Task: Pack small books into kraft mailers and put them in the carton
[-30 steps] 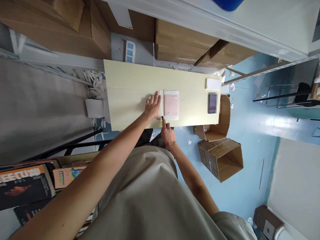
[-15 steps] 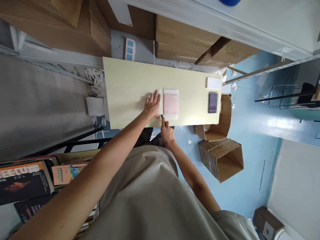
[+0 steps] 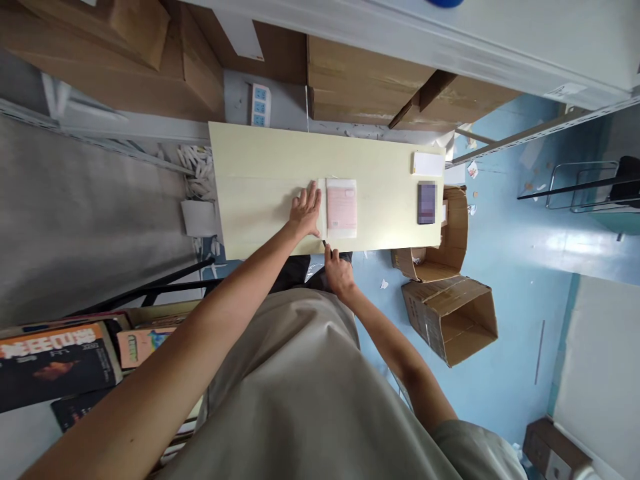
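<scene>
A pink booklet (image 3: 342, 208) in a pale, see-through wrap lies flat on the cream table (image 3: 260, 160). My left hand (image 3: 305, 213) rests just left of it, palm down with fingers spread, pressing on the wrap's pale edge strip. Near the table's front edge, my right hand (image 3: 339, 272) is closed around a slim black knife (image 3: 326, 245). Its dark tip points up and left, close to the strip's lower end; whether it touches the strip I cannot tell. Most of the knife is hidden in my fingers.
Toward the table's right end lie a white box (image 3: 428, 164) and a dark purple phone-sized item (image 3: 427, 203). Open cardboard boxes (image 3: 450, 320) stand on the floor to the right. Books (image 3: 55, 367) fill a shelf at lower left. A power strip (image 3: 260, 105) lies beyond the table.
My right hand with the knife has moved slightly down toward me, from beside the strip to its lower end. My left hand keeps its place. The view has shifted a little.
</scene>
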`<action>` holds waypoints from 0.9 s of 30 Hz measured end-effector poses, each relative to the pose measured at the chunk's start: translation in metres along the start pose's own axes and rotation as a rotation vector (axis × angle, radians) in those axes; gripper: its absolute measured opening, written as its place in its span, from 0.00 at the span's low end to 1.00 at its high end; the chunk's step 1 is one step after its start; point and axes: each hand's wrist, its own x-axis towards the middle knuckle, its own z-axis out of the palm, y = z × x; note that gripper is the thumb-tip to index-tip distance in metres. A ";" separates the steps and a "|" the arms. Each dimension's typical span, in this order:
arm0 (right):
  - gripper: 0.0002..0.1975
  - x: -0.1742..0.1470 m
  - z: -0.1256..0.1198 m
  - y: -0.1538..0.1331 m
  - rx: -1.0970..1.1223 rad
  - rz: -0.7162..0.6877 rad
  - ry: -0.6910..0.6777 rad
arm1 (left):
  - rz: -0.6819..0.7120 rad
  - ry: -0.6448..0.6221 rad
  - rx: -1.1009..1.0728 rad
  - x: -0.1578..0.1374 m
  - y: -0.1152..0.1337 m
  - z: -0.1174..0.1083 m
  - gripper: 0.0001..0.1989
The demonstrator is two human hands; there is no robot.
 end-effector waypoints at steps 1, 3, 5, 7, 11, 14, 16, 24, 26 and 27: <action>0.35 -0.001 -0.002 0.002 0.014 -0.005 0.000 | 0.005 0.009 -0.014 -0.002 0.000 0.000 0.87; 0.34 -0.005 -0.006 0.010 0.054 -0.003 0.016 | 0.013 0.028 -0.029 -0.011 0.001 0.001 0.86; 0.34 -0.011 -0.012 0.022 0.108 0.015 0.050 | 0.008 0.052 -0.020 -0.025 0.006 0.002 0.81; 0.33 -0.020 -0.021 0.039 0.165 0.041 0.092 | -0.012 0.080 0.000 -0.040 0.017 0.002 0.70; 0.33 -0.031 -0.050 0.086 0.252 0.095 0.219 | 0.007 0.138 -0.006 -0.053 0.057 -0.012 0.43; 0.32 -0.032 -0.087 0.131 0.297 0.114 0.415 | 0.170 0.226 -0.071 -0.036 0.103 -0.042 0.26; 0.31 -0.031 -0.118 0.163 0.326 0.104 0.588 | 0.294 0.323 -0.117 -0.016 0.139 -0.072 0.17; 0.26 -0.021 -0.283 0.273 0.329 -0.006 1.094 | 0.532 0.810 -0.190 0.065 0.267 -0.213 0.05; 0.24 -0.009 -0.322 0.296 0.254 -0.087 1.172 | 0.522 0.876 -0.178 0.072 0.285 -0.240 0.05; 0.24 -0.001 -0.340 0.306 0.222 -0.129 1.204 | 0.512 0.894 -0.171 0.074 0.291 -0.251 0.06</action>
